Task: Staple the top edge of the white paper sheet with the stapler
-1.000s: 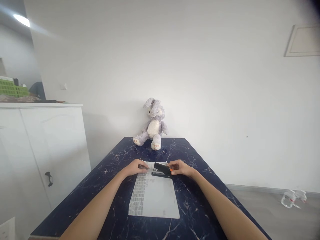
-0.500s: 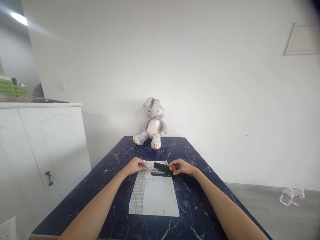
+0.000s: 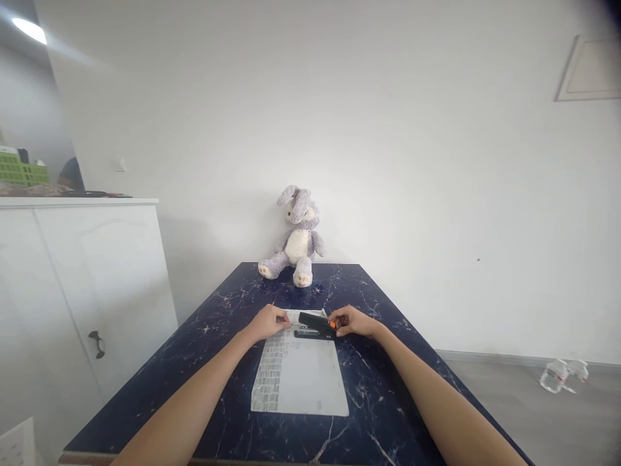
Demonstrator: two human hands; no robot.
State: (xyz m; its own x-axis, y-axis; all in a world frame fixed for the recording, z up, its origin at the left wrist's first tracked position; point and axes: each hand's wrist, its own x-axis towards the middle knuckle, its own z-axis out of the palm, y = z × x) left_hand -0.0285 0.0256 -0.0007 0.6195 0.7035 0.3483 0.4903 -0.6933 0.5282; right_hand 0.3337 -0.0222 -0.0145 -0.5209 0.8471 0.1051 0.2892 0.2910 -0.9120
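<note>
A black stapler (image 3: 315,327) with an orange part at its rear lies across the upper part of a printed paper sheet (image 3: 310,378). Its top arm is tilted up from the base, mouth toward the left. My right hand (image 3: 353,321) grips the rear end, fingers curled around the orange part. At the stapler's front, my left hand (image 3: 272,322) is closed in a pinch over the sheet's upper left. A thin piece seems to run between its fingertips and the stapler, too small to name.
The sheet lies on a dark blue marbled table (image 3: 233,414). A grey plush rabbit (image 3: 298,239) sits at the far end against the wall. White cabinets (image 3: 111,272) stand on the left, with a green basket (image 3: 22,169) above. Clear plastic bottles (image 3: 557,375) lie on the floor at right.
My left hand has moved slightly right, closer to the stapler's front, and the thin piece showing between them is shorter. My right hand keeps its hold on the stapler. The view has shifted slightly.
</note>
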